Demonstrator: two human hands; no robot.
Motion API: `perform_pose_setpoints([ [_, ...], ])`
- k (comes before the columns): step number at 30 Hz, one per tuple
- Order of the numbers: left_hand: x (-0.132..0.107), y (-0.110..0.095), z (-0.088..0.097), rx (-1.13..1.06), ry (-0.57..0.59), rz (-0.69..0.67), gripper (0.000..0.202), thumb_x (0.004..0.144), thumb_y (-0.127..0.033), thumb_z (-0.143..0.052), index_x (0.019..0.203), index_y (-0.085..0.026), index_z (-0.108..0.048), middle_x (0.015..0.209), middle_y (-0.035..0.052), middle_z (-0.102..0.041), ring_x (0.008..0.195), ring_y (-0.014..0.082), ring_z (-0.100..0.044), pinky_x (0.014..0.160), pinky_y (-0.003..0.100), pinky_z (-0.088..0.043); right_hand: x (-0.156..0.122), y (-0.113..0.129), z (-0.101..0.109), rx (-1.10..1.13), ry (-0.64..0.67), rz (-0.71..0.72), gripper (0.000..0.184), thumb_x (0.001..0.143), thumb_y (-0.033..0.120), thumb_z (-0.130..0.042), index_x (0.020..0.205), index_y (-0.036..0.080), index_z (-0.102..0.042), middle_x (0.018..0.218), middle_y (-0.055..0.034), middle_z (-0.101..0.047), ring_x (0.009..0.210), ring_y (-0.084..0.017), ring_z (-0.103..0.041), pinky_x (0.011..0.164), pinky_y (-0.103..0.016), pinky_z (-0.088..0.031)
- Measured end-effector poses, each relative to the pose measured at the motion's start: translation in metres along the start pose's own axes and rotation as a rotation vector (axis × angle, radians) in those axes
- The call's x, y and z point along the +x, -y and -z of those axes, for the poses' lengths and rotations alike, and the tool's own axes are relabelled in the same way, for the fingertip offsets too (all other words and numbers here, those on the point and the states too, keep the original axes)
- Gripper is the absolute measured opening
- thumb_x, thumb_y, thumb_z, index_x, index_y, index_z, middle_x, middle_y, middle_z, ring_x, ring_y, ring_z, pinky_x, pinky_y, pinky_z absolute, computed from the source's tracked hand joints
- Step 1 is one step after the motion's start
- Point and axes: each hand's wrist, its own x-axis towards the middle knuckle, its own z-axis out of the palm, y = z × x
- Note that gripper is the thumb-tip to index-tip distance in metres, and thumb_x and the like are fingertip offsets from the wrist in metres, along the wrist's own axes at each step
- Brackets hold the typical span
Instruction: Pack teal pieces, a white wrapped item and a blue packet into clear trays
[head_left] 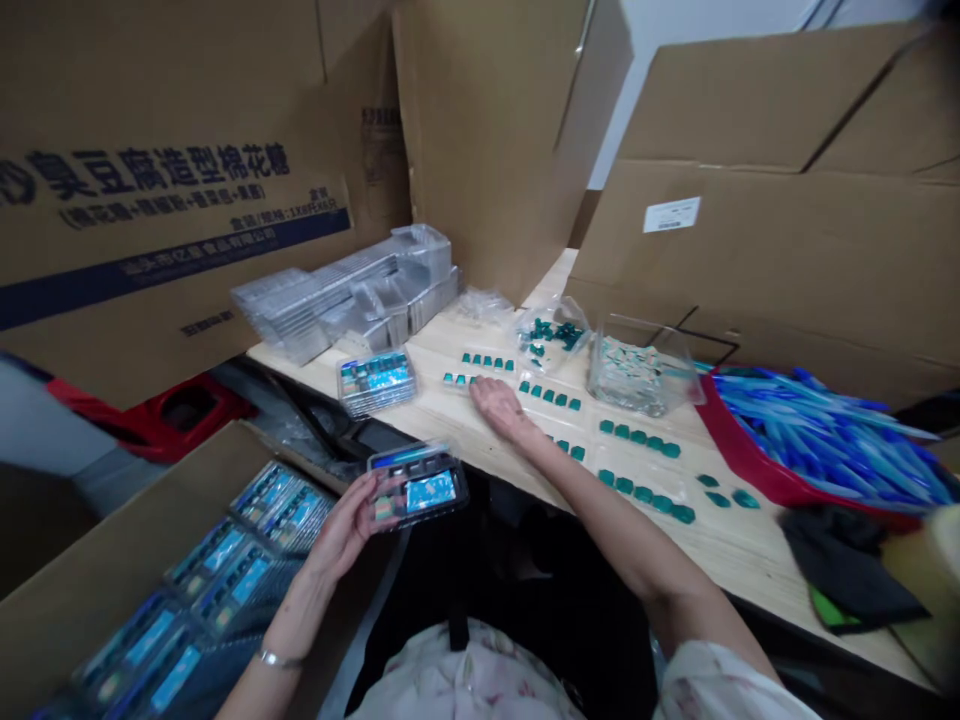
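Observation:
My left hand (pixel 352 525) holds a clear plastic tray (pixel 457 500) tilted over the table's front edge. In it lie a bright blue patterned card and a blue stick along the far side; some of its slots look dark. On the table, my right hand (pixel 499 405) rests with its fingers bent together over one end of a row of small teal gems (pixel 454 379). Its fingertips hide part of that row. More rows of teal gems (pixel 550 395) lie around that hand. Nearby, a filled tray stack (pixel 376 382) sits at the table's front edge.
Nested clear trays (pixel 352 290) stand at the back left. A bag of teal gems (pixel 553 332), a clear box of small packets (pixel 626 370) and a red basin (pixel 739 440) of blue sticks line the back right. An open carton (pixel 247 440) with filled trays is at lower left.

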Motion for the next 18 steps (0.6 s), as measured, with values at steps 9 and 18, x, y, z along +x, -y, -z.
perform_pose_setpoints([
  [9,0.031,0.006,-0.023,-0.091,0.172,0.007,0.031,0.087,-0.029,-0.050,0.113,-0.014,-0.053,0.117,0.0155,-0.061,0.085,0.0201,-0.067,0.065,0.029,-0.056,-0.016,-0.010,0.094,0.840,-0.014,0.055,0.030,0.091,0.024,-0.039,0.114,0.014,-0.054,0.086,-0.0061,-0.066,0.078,-0.015,-0.060,0.073,-0.027,-0.045],
  [18,0.056,0.013,-0.045,-0.122,0.197,0.092,0.054,0.084,-0.054,-0.043,0.112,-0.011,-0.056,0.108,0.0175,-0.064,0.085,0.0239,-0.066,0.059,0.029,-0.054,0.014,0.010,0.027,0.959,0.486,0.101,0.025,0.085,0.019,-0.047,0.100,0.010,-0.064,0.082,-0.0061,-0.067,0.072,-0.013,-0.059,0.067,-0.022,-0.045],
])
